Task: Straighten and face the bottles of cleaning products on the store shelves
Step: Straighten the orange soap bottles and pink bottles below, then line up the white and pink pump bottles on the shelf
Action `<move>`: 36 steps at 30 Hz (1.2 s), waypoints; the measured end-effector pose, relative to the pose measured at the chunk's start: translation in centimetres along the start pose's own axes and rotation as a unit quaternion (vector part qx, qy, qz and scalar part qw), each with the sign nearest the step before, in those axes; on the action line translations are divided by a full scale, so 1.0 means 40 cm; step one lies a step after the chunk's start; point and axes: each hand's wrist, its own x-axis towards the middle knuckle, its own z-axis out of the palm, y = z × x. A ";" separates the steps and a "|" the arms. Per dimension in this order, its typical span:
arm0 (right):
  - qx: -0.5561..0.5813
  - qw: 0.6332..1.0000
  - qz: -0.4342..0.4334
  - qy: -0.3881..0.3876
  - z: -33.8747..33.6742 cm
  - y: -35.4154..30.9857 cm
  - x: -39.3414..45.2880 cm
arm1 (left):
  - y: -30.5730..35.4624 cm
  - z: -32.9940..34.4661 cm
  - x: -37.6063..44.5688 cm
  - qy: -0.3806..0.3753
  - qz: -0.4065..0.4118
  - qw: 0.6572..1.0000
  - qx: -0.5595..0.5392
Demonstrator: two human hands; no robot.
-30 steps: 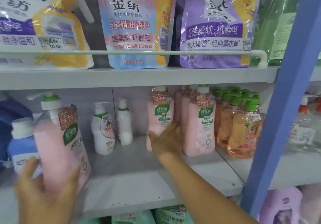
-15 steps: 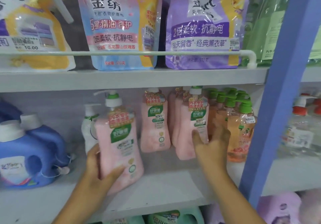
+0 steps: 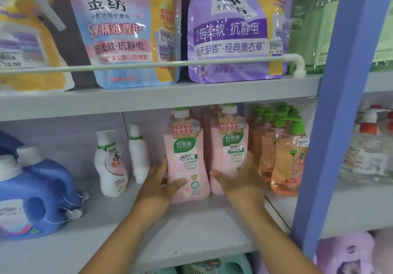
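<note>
Two pink bottles stand upright, side by side and touching, labels forward, on the middle shelf. The left hand grips the left pink bottle low on its 9 o'clock side, thumb across the front. The right hand holds the right pink bottle at its 3 o'clock side, fingers wrapped over the lower front. Orange bottles stand at 3 o'clock, white bottles at 9 o'clock, a blue jug beyond them

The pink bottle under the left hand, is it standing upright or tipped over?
Upright: the pink bottle stands on the shelf, cap up, label facing out.
</note>
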 end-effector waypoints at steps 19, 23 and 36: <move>0.069 0.997 -0.013 -0.022 -0.024 0.006 0.002 | 0.000 0.049 -0.011 0.047 -0.004 0.997 -0.054; 0.090 0.995 -0.018 -0.031 -0.027 0.014 -0.006 | -0.018 0.045 -0.023 0.014 -0.023 0.995 -0.092; 0.011 0.992 -0.103 0.075 -0.024 -0.023 -0.077 | -0.024 -0.002 -0.053 0.086 -0.070 0.991 -0.071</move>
